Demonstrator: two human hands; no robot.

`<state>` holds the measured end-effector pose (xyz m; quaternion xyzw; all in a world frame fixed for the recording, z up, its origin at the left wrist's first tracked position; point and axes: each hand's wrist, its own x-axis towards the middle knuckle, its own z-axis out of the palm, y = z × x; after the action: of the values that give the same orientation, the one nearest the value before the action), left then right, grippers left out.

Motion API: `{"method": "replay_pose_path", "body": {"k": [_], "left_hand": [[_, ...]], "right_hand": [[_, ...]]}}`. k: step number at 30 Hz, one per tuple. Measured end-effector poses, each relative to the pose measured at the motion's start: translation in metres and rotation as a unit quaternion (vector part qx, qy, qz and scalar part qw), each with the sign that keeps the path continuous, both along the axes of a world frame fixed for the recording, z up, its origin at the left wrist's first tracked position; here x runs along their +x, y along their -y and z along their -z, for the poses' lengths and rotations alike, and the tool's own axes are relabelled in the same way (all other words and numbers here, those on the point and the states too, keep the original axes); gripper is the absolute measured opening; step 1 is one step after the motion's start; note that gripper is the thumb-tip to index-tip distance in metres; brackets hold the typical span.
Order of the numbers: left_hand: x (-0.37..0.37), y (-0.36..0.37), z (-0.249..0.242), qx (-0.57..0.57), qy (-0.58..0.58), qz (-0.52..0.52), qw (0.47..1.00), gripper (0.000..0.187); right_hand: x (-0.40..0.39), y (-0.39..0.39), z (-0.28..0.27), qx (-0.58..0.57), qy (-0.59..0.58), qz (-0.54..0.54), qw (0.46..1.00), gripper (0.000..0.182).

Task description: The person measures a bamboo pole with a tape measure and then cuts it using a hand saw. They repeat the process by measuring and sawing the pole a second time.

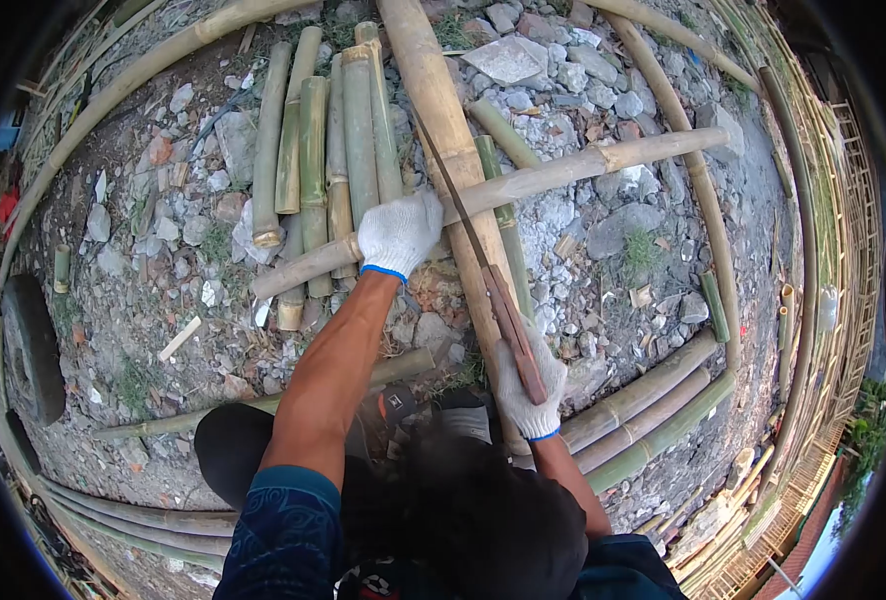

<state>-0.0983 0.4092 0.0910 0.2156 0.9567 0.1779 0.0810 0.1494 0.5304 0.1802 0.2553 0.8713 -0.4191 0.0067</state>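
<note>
My left hand (400,235), in a white knit glove with a blue cuff, is closed around a bamboo pole (553,178). That pole lies slanting across a thicker bamboo trunk (428,75), just left of where the two cross. In the same kind of glove, my right hand (548,385) is wrapped round the brown wooden handle of a saw (511,330). The saw's long, narrow, dark blade points up and left and crosses the pole to the right of my left hand. I cannot make out its teeth or how deep it sits.
Short cut bamboo pieces (358,130) lie side by side beyond my left hand. Stones and a flat slab (508,62) cover the rubble ground. Thick bamboo poles (638,420) rest at right. A dark stone block (33,350) stands at far left. A person's head shows at the bottom.
</note>
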Motion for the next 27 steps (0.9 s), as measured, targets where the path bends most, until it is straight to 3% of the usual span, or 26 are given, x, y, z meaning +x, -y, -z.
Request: {"method": "replay_pose_path", "body": {"k": [2,4,8,12,13,14,17,19,22,24,27], "left_hand": [[0.000,0.005,0.004,0.004,-0.006,-0.002,1.000,0.034],[-0.007,0.006,-0.003,0.010,-0.017,-0.002,1.000,0.035],[-0.008,0.005,0.003,-0.004,0.014,0.002,1.000,0.036],[-0.003,0.002,-0.003,-0.001,0.013,-0.026,1.000,0.036],[-0.008,-0.001,-0.002,-0.001,0.017,-0.028,0.999,0.036],[-0.006,0.001,-0.001,-0.004,0.027,-0.039,0.999,0.036],[-0.007,0.001,0.000,0.010,-0.003,-0.031,0.999,0.037],[-0.003,0.001,0.001,0.002,-0.010,-0.032,0.999,0.037],[0.007,0.003,0.008,0.005,-0.044,-0.026,0.999,0.035],[0.004,0.001,0.011,0.010,-0.063,-0.029,0.998,0.034],[-0.005,0.005,0.009,0.005,-0.070,-0.020,0.997,0.032]], "right_hand": [[-0.049,0.004,0.035,-0.107,-0.139,0.032,0.984,0.043],[-0.077,0.008,0.038,0.005,-0.180,0.010,0.984,0.039],[-0.058,-0.003,0.073,0.028,-0.145,-0.007,0.989,0.038],[-0.043,0.007,0.002,0.096,-0.147,-0.060,0.983,0.037],[-0.016,0.010,-0.013,0.014,-0.066,0.003,0.998,0.039],[0.019,0.005,-0.016,-0.032,-0.041,0.008,0.999,0.056],[0.128,-0.012,-0.017,0.020,0.014,0.008,1.000,0.055],[0.130,-0.012,-0.044,-0.010,0.039,0.022,0.999,0.050],[0.072,-0.009,-0.032,0.086,0.014,-0.043,0.995,0.045],[-0.019,-0.008,0.004,0.008,-0.048,-0.007,0.999,0.046],[-0.099,0.004,0.016,0.031,-0.131,-0.028,0.991,0.048]]}}
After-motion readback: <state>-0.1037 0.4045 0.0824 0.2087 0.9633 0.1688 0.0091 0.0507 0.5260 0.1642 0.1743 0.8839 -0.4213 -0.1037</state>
